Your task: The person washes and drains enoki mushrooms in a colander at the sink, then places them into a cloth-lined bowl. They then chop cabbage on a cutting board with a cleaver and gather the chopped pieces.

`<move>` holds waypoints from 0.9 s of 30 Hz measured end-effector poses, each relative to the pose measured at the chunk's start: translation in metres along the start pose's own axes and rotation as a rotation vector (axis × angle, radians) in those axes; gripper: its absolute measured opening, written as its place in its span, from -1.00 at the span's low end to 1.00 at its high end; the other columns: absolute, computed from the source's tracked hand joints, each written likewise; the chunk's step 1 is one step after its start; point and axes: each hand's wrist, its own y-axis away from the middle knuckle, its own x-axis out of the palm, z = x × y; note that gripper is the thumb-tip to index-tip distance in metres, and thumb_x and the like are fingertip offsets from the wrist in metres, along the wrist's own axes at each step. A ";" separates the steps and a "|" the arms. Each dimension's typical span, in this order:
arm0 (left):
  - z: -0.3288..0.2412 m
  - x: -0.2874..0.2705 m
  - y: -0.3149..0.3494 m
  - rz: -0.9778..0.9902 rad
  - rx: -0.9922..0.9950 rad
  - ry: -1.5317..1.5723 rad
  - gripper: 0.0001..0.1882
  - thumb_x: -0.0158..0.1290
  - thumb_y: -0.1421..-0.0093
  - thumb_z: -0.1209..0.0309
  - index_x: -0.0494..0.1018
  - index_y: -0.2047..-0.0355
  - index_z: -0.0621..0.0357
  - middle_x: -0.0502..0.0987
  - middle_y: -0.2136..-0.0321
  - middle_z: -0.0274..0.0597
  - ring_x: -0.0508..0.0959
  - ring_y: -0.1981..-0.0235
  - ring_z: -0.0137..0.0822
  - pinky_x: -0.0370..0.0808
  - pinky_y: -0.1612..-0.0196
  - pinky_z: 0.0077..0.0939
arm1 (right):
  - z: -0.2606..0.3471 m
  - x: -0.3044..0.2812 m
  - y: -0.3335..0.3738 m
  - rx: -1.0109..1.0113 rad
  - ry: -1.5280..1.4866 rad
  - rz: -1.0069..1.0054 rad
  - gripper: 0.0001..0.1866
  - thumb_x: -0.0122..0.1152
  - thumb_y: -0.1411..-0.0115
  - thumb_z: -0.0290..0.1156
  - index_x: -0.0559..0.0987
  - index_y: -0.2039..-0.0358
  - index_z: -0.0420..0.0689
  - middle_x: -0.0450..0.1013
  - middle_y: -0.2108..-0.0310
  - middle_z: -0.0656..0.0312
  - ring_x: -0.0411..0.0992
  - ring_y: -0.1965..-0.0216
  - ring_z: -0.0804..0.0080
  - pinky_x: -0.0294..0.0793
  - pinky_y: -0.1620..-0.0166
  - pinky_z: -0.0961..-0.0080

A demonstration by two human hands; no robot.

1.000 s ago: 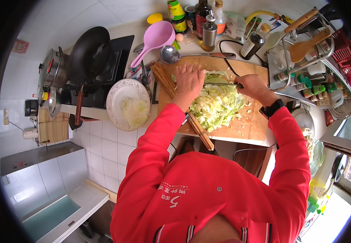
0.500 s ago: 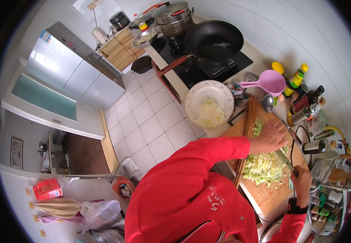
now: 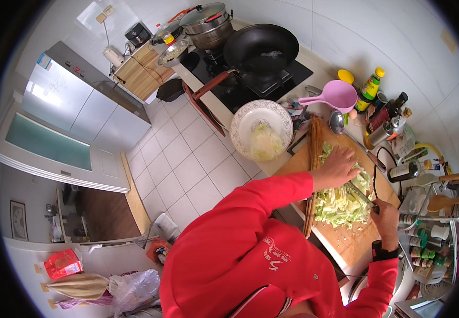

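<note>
On the wooden cutting board (image 3: pixel 350 248) lies a pile of shredded pale-green cabbage (image 3: pixel 338 208). My left hand (image 3: pixel 337 168) rests on the far part of the pile, its fingers bent over the cabbage and partly hiding it. My right hand (image 3: pixel 385 218) is closed round the dark handle of a knife (image 3: pixel 360 194). The blade reaches from the right into the pile, just nearer to me than my left hand. A long bundle of thin brown strands (image 3: pixel 312 151) runs along the board's left side, passing under my left wrist.
Beyond the board stands a patterned white plate (image 3: pixel 238 139) with cabbage pieces. A black wok (image 3: pixel 264 50) sits on the stove, its handle jutting left. A pink ladle (image 3: pixel 340 95), a metal spoon (image 3: pixel 337 122), bottles (image 3: pixel 370 87) and a utensil rack (image 3: pixel 454 238) line the right.
My left hand has drawn back off the blade, from spread fingers to bent ones on the cabbage. My right hand has shifted with the knife. The whole view has moved slightly.
</note>
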 end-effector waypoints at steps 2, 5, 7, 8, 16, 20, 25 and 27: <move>-0.005 -0.008 0.000 -0.042 0.037 0.035 -0.48 -0.18 -0.30 0.07 0.46 0.02 0.26 0.35 -0.07 0.05 0.24 -0.17 -0.01 0.10 -0.18 -0.01 | 0.008 -0.015 0.008 0.080 -0.001 0.072 -0.84 0.23 0.06 -0.39 0.59 0.40 -0.07 0.50 0.53 0.11 0.49 0.47 0.10 0.46 0.39 0.26; -0.007 0.000 0.016 -0.009 0.033 0.002 -0.50 -0.18 -0.30 0.08 0.45 0.01 0.23 0.36 -0.06 0.02 0.22 -0.19 -0.02 0.09 -0.18 0.05 | 0.005 0.003 0.019 0.004 0.008 0.033 -0.86 0.23 0.05 -0.38 0.58 0.41 -0.05 0.50 0.55 0.13 0.49 0.48 0.13 0.46 0.40 0.26; -0.001 0.013 0.027 0.025 0.000 -0.043 -0.52 -0.18 -0.30 0.09 0.45 0.01 0.19 0.36 -0.06 0.01 0.22 -0.20 -0.02 0.11 -0.17 0.07 | -0.004 0.036 0.019 0.027 0.110 0.077 -0.87 0.23 0.02 -0.34 0.59 0.41 -0.03 0.51 0.54 0.15 0.49 0.49 0.15 0.47 0.41 0.26; 0.001 0.021 0.031 0.082 -0.039 -0.052 -0.52 -0.18 -0.30 0.09 0.45 0.00 0.17 0.36 -0.07 0.02 0.22 -0.20 -0.02 0.12 -0.16 0.08 | -0.009 0.054 0.019 0.037 0.103 0.052 -0.86 0.23 0.01 -0.33 0.59 0.40 -0.02 0.51 0.54 0.15 0.50 0.50 0.16 0.47 0.41 0.27; 0.020 0.029 0.011 -0.032 0.250 -0.148 -0.72 -0.07 -0.20 0.21 0.52 0.30 0.13 0.43 0.11 -0.08 0.40 0.05 -0.05 0.35 0.09 0.08 | -0.014 0.051 0.017 0.023 0.126 0.073 -0.82 0.14 -0.01 -0.27 0.55 0.44 -0.09 0.46 0.55 0.04 0.47 0.45 0.05 0.43 0.40 0.14; 0.016 0.004 0.002 0.057 0.169 -0.012 -0.55 -0.21 -0.34 0.13 0.41 -0.01 0.20 0.33 -0.10 0.03 0.24 -0.19 0.05 0.18 -0.16 0.09 | 0.028 -0.001 0.032 0.127 0.078 0.087 -0.81 0.15 -0.03 -0.31 0.59 0.33 -0.02 0.52 0.47 0.11 0.50 0.39 0.09 0.47 0.34 0.20; 0.008 0.006 0.017 0.098 0.146 -0.054 -0.56 -0.21 -0.33 0.12 0.43 -0.02 0.13 0.35 -0.10 -0.09 0.21 -0.23 0.01 0.06 -0.23 0.15 | 0.048 0.010 0.054 0.271 0.029 0.181 -0.81 0.13 -0.08 -0.28 0.58 0.30 0.00 0.52 0.47 0.11 0.51 0.38 0.10 0.49 0.33 0.19; 0.011 0.019 0.025 0.170 0.107 -0.044 -0.58 -0.20 -0.33 0.15 0.45 -0.01 0.12 0.35 -0.11 -0.09 0.23 -0.22 0.01 0.05 -0.26 0.12 | 0.044 0.041 0.057 0.298 0.012 0.161 -0.81 0.11 -0.09 -0.27 0.58 0.30 0.01 0.53 0.47 0.11 0.51 0.40 0.10 0.50 0.35 0.19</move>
